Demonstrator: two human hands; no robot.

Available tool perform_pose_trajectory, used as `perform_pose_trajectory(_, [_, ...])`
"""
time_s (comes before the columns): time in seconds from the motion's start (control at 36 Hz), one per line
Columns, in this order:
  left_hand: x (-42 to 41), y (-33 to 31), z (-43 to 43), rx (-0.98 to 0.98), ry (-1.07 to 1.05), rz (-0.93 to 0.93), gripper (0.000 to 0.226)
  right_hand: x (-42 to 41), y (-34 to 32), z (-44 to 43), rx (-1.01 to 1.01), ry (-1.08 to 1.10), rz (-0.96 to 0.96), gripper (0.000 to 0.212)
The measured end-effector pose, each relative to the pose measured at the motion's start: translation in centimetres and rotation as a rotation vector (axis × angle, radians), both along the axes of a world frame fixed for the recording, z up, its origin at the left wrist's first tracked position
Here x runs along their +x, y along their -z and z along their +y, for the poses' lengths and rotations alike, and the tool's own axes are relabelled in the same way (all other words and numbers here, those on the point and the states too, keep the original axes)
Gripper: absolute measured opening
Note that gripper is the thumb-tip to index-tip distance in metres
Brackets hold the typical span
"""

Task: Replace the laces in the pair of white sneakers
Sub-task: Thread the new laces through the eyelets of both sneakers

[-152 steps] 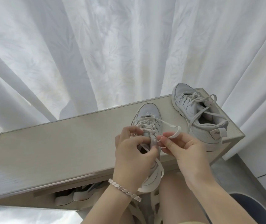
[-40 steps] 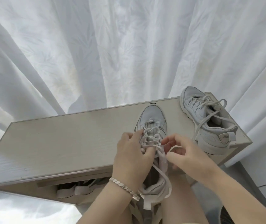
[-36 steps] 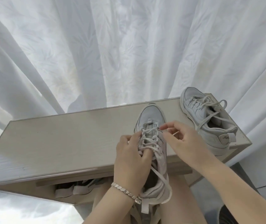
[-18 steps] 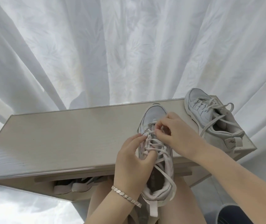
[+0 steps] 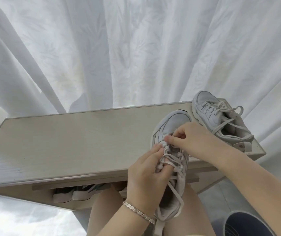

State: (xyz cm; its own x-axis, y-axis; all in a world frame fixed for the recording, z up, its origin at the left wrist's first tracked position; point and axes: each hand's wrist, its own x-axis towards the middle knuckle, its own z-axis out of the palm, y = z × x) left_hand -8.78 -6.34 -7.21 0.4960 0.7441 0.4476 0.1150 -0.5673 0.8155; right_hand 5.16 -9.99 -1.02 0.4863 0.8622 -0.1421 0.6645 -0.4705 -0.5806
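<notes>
White curtain (image 5: 136,48) behind, pale desk (image 5: 68,142) in front of us. We note the near sneaker (image 5: 172,123) at the desk's near right edge, heel overhanging our lap. Our left hand (image 5: 145,181) grips it at the lacing rows. Our right hand (image 5: 192,140) pinches the lace (image 5: 170,161) by the toe-end eyelets. Several rows crossed, ends loose. At far right, the far sneaker (image 5: 209,114) is threaded but untied. Judgement: roughly midway. Whether the lace is old or new, we cannot tell.

We found the near sneaker (image 5: 174,121) toe-away, heel overhanging the cabinet top (image 5: 85,142), its lace (image 5: 175,193) apparently half-threaded; the far sneaker (image 5: 209,114) sat beside, laced.
</notes>
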Motion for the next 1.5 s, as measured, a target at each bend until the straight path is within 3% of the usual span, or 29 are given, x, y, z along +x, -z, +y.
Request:
perform_pose_trajectory(0.17, [0.1, 0.3, 0.0, -0.01, -0.051, 0.007, 0.041, 0.2, 0.3, 0.1, 0.006, -0.034, 0.025, 0.047])
perform_pose_trajectory(0.53, [0.3, 0.2, -0.5, -0.11, -0.112, -0.02, 0.042, 0.0, 1.4, -1.8, 0.175, -0.09, 0.293, 0.017])
perform_pose_trajectory(0.72, [0.1, 0.2, -0.5, -0.105, -0.115, -0.028, 0.041, -2.1, 3.1, -2.6, 0.379, 0.18, 0.149, 0.011])
perform_pose_trajectory(0.94, [-0.2, 0.5, -0.5, -0.071, -0.091, -0.018, 0.04, 0.6, 1.7, -3.1, 0.273, 0.035, 0.122, 0.029])
perform_pose_trajectory(1.06, [-0.2, 0.5, -0.4, -0.076, -0.098, -0.022, 0.04, 1.9, 0.2, -2.9, 0.145, -0.131, 0.157, 0.016])
perform_pose_trajectory(1.17, [-0.3, 0.7, -0.4, -0.075, -0.097, -0.017, 0.04, 2.1, 0.1, -2.6, 0.115, -0.214, -0.11, 0.009])
perform_pose_trajectory(1.31, [-0.2, 0.6, -0.3, -0.093, -0.106, -0.028, 0.042, 1.2, 1.4, -3.1, 0.253, -0.251, -0.384, 0.009])
perform_pose_trajectory(1.5, [-0.4, 1.2, -0.3, -0.063, -0.066, -0.051, 0.036, 0.0, 2.5, -3.9, 0.378, -0.22, -0.295, 0.009])
